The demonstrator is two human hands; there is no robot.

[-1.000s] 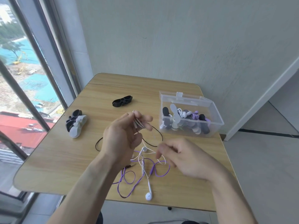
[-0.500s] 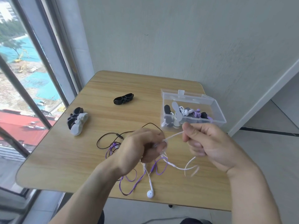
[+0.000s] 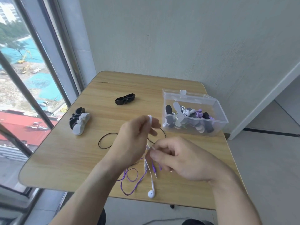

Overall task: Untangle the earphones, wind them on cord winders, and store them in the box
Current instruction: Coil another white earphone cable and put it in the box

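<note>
My left hand [image 3: 133,140] is raised over the middle of the wooden table [image 3: 65,153] and pinches a looped bunch of white earphone cable [image 3: 150,121] between its fingertips. My right hand [image 3: 180,159] sits just below and to the right and pinches the same white cable near its thumb. A white earbud [image 3: 151,193] hangs down near the table's front edge. Purple earphones [image 3: 133,181] lie tangled under the hands with their plug showing. A black cable [image 3: 105,141] loops on the table behind my left hand.
A clear plastic box [image 3: 217,125] with its lid open stands at the right and holds several wound earphones. A black cord winder [image 3: 125,99] lies at the back centre. A black and a white winder [image 3: 79,123] lie together at the left, near the window.
My left hand has lifted with the white cable bunched at its fingertips. My right hand has dropped from beside the box to below the left hand, still on the white cable.
</note>
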